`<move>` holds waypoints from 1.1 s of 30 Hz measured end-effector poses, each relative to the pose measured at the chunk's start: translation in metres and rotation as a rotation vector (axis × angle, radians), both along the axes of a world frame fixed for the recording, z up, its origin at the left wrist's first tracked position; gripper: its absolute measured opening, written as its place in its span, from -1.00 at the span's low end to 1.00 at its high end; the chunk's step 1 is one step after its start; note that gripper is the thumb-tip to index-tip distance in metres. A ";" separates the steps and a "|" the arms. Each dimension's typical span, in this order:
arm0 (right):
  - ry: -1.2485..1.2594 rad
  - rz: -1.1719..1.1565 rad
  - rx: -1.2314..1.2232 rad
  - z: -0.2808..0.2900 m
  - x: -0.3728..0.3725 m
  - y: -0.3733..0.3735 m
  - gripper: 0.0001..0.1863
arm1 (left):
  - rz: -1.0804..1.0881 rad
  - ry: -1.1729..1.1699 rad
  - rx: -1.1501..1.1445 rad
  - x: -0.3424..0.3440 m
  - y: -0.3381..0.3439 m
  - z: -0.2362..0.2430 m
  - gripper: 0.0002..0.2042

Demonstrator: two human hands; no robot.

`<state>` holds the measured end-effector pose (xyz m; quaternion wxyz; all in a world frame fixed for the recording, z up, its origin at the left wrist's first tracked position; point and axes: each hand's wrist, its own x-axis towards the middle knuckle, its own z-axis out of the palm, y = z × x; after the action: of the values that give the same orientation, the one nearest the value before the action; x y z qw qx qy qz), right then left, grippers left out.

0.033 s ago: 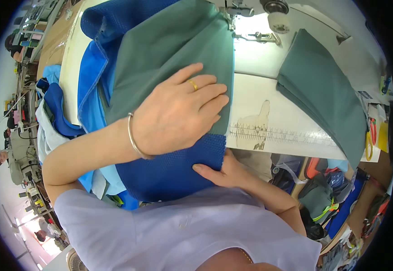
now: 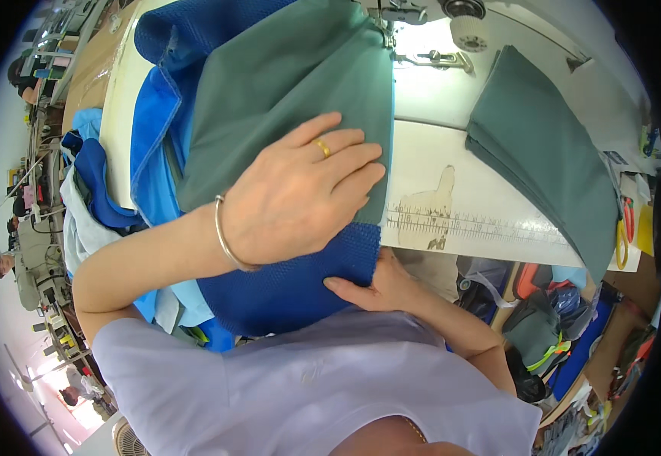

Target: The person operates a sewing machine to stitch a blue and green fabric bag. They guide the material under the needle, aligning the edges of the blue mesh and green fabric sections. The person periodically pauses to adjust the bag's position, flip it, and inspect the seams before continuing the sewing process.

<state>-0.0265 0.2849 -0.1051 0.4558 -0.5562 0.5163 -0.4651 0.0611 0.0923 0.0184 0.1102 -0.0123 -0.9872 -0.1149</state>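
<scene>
My left hand [image 2: 296, 190] lies flat on a dark green fabric panel [image 2: 269, 83], its fingers stretched toward the panel's right edge. Below it, a blue mesh fabric [image 2: 288, 292] borders the green piece. My right hand [image 2: 387, 285] pinches that mesh at its right edge, thumb on top and the other fingers hidden underneath. The far end of the green panel reaches the presser foot [image 2: 386, 36] of a sewing machine, under a bright light. A light blue layer shows as a thin line along the green edge.
Folded green panels [image 2: 535, 144] lie on the right of the white table [image 2: 490, 239], which has a printed ruler scale. Yellow-handled scissors [image 2: 621, 243] are at the far right. Blue fabric [image 2: 152, 137] is bunched at left. A bin of scraps [image 2: 535, 327] stands below the table edge.
</scene>
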 end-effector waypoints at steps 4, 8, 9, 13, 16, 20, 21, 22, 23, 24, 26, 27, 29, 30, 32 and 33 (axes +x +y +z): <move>-0.075 0.268 0.149 0.004 -0.002 0.006 -0.45 | -0.020 -0.018 0.087 0.014 0.014 -0.004 -0.56; -0.729 0.325 0.257 0.023 0.025 0.024 -0.54 | -0.086 -0.046 0.097 0.020 0.017 -0.008 -0.55; -0.795 0.303 0.284 0.023 0.031 0.025 -0.55 | -0.105 -0.047 0.083 0.018 0.013 -0.008 -0.56; -0.811 0.312 0.340 0.014 0.037 0.027 -0.48 | -0.121 -0.057 0.064 0.018 0.010 -0.007 -0.58; -0.768 0.298 0.319 0.018 0.037 0.025 -0.42 | -0.120 -0.082 0.068 0.013 0.005 -0.003 -0.60; -0.770 0.350 0.455 0.021 0.027 0.015 -0.42 | -0.157 -0.104 0.062 0.008 -0.007 -0.002 -0.67; -0.783 0.344 0.489 0.027 0.024 0.013 -0.43 | -0.144 -0.115 0.081 0.007 -0.010 -0.001 -0.68; -0.797 0.338 0.523 0.031 0.022 0.011 -0.44 | -0.132 -0.127 0.100 0.003 -0.012 -0.001 -0.70; -0.803 0.276 0.467 0.033 0.021 0.009 -0.47 | -0.121 -0.139 0.120 -0.001 -0.016 0.000 -0.71; -0.811 0.211 0.411 0.035 0.023 0.008 -0.49 | -0.128 -0.147 0.118 -0.005 -0.019 0.000 -0.72; -0.888 0.163 0.422 0.041 0.020 0.005 -0.54 | -0.146 -0.166 0.115 -0.014 -0.028 0.000 -0.74; -0.956 0.175 0.490 0.045 0.012 0.001 -0.57 | -0.150 -0.152 0.114 -0.018 -0.033 -0.001 -0.74; -1.038 0.127 0.565 0.056 0.005 -0.009 -0.61 | -0.169 -0.087 0.124 -0.024 -0.043 -0.008 -0.75; -1.052 0.070 0.574 0.064 0.005 -0.014 -0.62 | -0.175 -0.055 0.128 -0.026 -0.049 -0.011 -0.75; -1.063 -0.059 0.630 0.081 0.001 -0.023 -0.62 | -0.202 -0.046 0.115 -0.033 -0.062 -0.012 -0.75; -1.061 -0.131 0.675 0.090 -0.002 -0.028 -0.62 | -0.217 -0.042 0.113 -0.037 -0.067 -0.013 -0.75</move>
<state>-0.0285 0.2573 -0.0146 0.7707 -0.0427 0.3714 -0.5160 0.0243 0.0250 0.0056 0.0771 -0.1107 -0.9740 -0.1818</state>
